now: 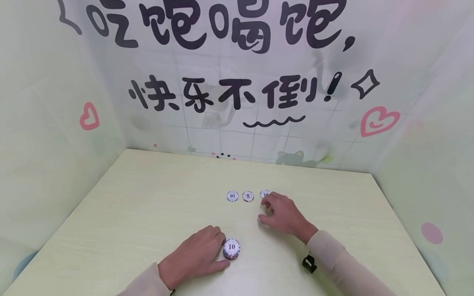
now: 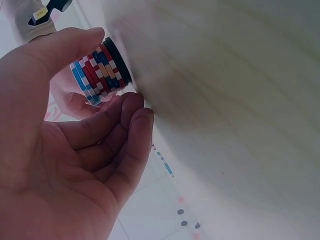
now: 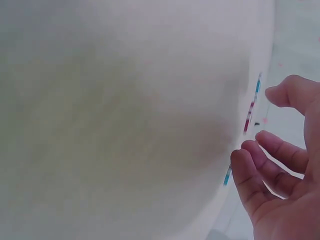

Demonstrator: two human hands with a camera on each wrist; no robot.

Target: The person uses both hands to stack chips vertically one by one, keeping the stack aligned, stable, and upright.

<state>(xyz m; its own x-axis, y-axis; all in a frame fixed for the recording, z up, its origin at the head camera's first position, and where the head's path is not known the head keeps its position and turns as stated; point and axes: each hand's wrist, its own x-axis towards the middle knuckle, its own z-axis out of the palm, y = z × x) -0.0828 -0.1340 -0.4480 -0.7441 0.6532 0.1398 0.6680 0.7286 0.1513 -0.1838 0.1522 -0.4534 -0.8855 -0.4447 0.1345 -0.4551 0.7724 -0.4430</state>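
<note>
A stack of poker chips (image 1: 231,248) stands near the front of the table, a white-faced chip marked 10 on top. My left hand (image 1: 196,253) curves round its left side, thumb and fingers at opposite sides. Blue, red and dark edges show on the stack in the left wrist view. Farther back, three poker chips lie flat in a row: a left chip (image 1: 232,196) marked 10, a red-edged middle chip (image 1: 248,196) and a right chip (image 1: 265,194). My right hand (image 1: 283,213) has its fingertips over the right chip, hiding part of it; its thumb is spread apart.
The pale wooden table (image 1: 148,197) meets a printed back wall (image 1: 229,135) close behind the row of chips. Side walls (image 1: 426,144) rise at left and right. A small black device (image 1: 309,264) is at the right wrist.
</note>
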